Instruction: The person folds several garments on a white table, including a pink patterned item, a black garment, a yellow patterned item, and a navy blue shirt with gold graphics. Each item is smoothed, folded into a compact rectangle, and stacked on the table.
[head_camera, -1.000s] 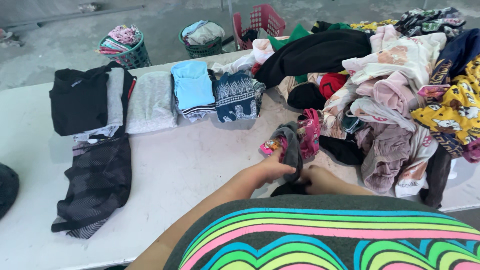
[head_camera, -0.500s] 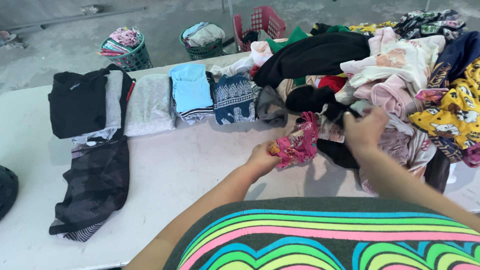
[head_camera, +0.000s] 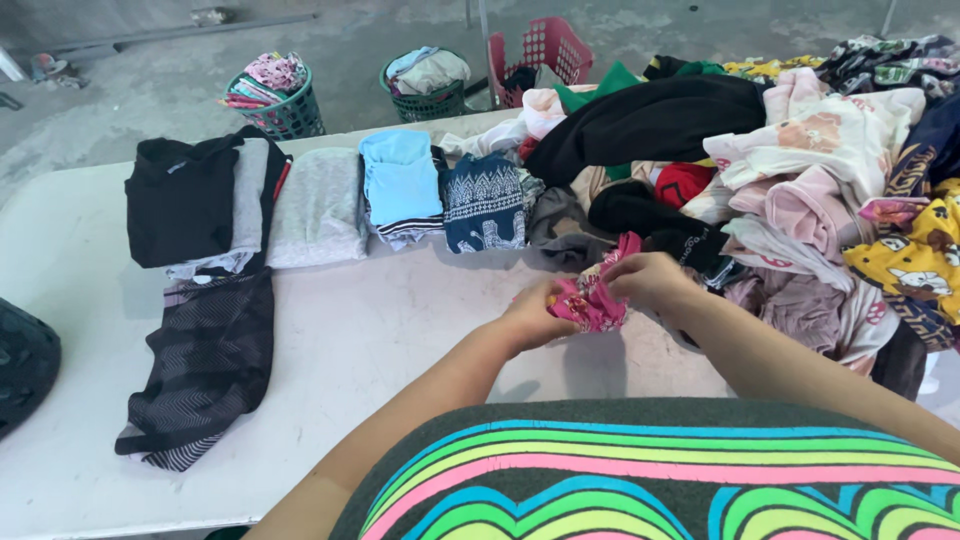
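My left hand (head_camera: 530, 318) and my right hand (head_camera: 648, 280) both grip a small pink patterned garment (head_camera: 592, 298), bunched between them just above the white table (head_camera: 380, 340). Behind it lies a dark grey garment (head_camera: 560, 228). To the right rises a big heap of unsorted clothes (head_camera: 800, 180), with a black piece on top and pink, white and yellow ones below.
A row of folded clothes runs along the table's far side: black (head_camera: 180, 205), grey (head_camera: 320, 208), light blue (head_camera: 400, 180), navy patterned (head_camera: 483, 203). A dark striped garment (head_camera: 205, 365) lies at the left. Two green baskets (head_camera: 275, 95) and a red basket (head_camera: 545, 45) stand on the floor.
My right hand has come back from the heap to the pink garment, and both hands now hold it together. Earlier they worked on a grey piece, which now lies behind.
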